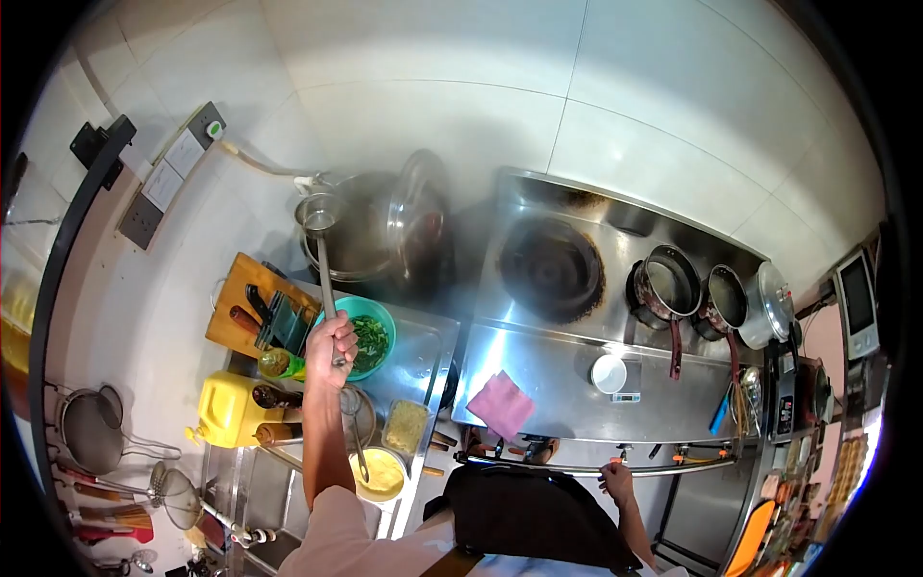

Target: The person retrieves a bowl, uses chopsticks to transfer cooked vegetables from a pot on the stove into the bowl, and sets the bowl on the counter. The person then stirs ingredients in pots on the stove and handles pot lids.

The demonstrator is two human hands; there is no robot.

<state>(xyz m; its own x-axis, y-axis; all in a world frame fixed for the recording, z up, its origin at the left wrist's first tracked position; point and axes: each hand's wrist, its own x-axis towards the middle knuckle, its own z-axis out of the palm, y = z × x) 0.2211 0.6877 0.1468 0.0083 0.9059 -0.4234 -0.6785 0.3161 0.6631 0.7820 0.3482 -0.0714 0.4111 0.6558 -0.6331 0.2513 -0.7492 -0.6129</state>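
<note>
My left hand point(333, 348) is closed around the long handle of a metal ladle point(318, 215). The ladle's bowl is up at the left rim of a large steaming pot point(361, 245), whose lid point(420, 216) stands tilted at its right side. Under my left hand is a turquoise bowl point(386, 358) of chopped greens. My right hand point(616, 479) is low at the front of the stove, by the metal rail point(567, 471). Its fingers are curled in; what they hold, if anything, is too small to make out.
Two dark saucepans point(670, 282) and a pressure cooker point(766, 306) stand on the stove's right. A white cup point(609, 374) and a purple cloth point(501, 405) lie in front. On the left are a cutting board point(237, 306), a yellow jug point(229, 411) and a yellow-filled bowl point(385, 473).
</note>
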